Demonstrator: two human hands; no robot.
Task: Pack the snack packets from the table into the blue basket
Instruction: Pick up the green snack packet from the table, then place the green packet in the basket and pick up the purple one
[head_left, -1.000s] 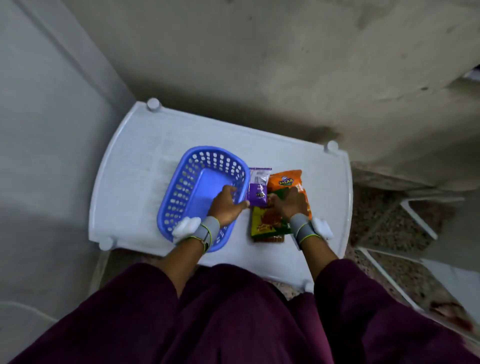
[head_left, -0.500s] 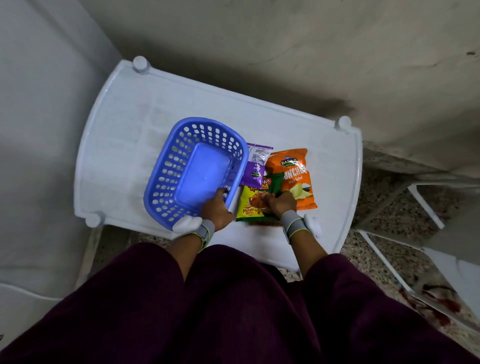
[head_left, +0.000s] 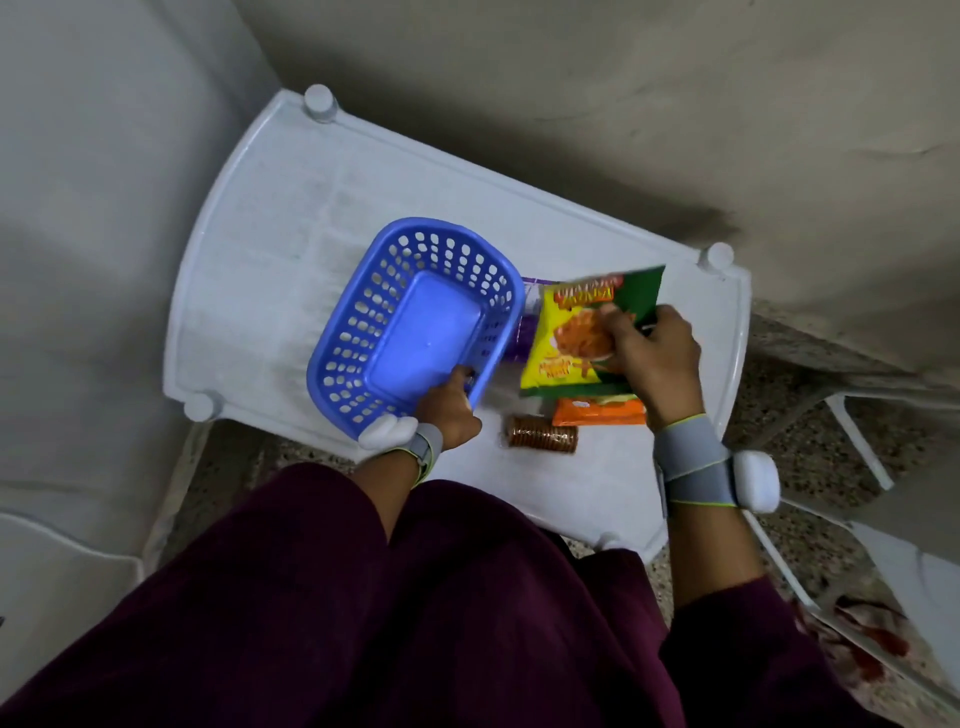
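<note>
The blue basket (head_left: 415, 317) stands empty on the white table (head_left: 291, 208). My left hand (head_left: 449, 410) grips its near rim. My right hand (head_left: 652, 358) holds a yellow and green snack packet (head_left: 571, 332) lifted above the table, just right of the basket. Under that packet lie an orange packet (head_left: 597, 411), only its near end showing, and a purple packet (head_left: 519, 338), mostly hidden between basket and yellow packet. A roll of brown biscuits (head_left: 543, 440) lies on the table near the front edge.
The table is small with raised knobs at its corners (head_left: 320, 101). A grey wall rises behind and to the left. White furniture legs (head_left: 857, 447) stand on the speckled floor to the right. My maroon-clad lap fills the bottom.
My right hand has lifted the yellow and green packet off the pile, uncovering the biscuit roll. My left hand keeps its hold on the basket's near rim.
</note>
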